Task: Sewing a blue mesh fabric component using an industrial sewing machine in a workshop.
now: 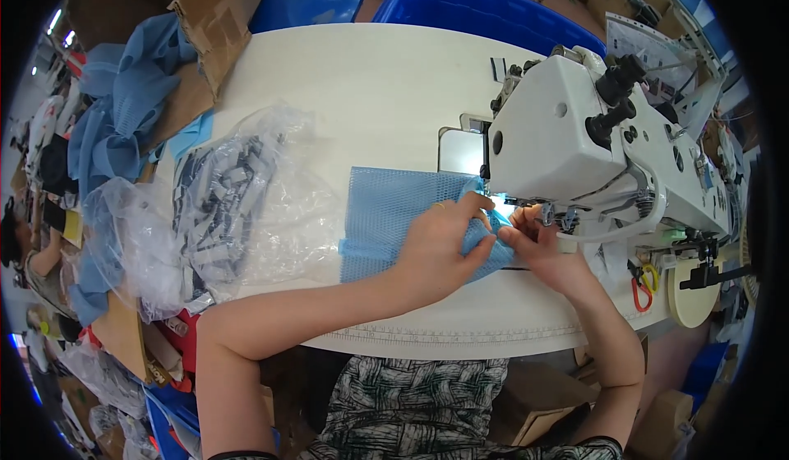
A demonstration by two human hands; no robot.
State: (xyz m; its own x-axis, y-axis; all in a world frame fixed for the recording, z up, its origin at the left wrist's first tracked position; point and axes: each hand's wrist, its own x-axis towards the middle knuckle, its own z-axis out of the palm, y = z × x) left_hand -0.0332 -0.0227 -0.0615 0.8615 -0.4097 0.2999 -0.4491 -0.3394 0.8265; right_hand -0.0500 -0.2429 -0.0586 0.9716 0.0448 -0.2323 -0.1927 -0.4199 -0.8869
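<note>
A piece of light blue mesh fabric (386,205) lies on the white table, its right end by the needle area of a white sewing machine (542,123). My left hand (444,238) rests over the mesh, thumb and fingers bent around its right edge close to the needle. Beside it, my right hand (542,250) pinches the edge of the same fabric just below the machine head. A lit spot glows at the needle, and the fingertips partly cover the fabric edge there.
Left of the mesh lies a clear plastic bag (238,205) of dark and white strips. Blue mesh (131,98) is heaped by a cardboard box (218,32) at the far left. A blue bin (493,8) stands behind the table. Scissors (641,286) with red and yellow handles hang at right.
</note>
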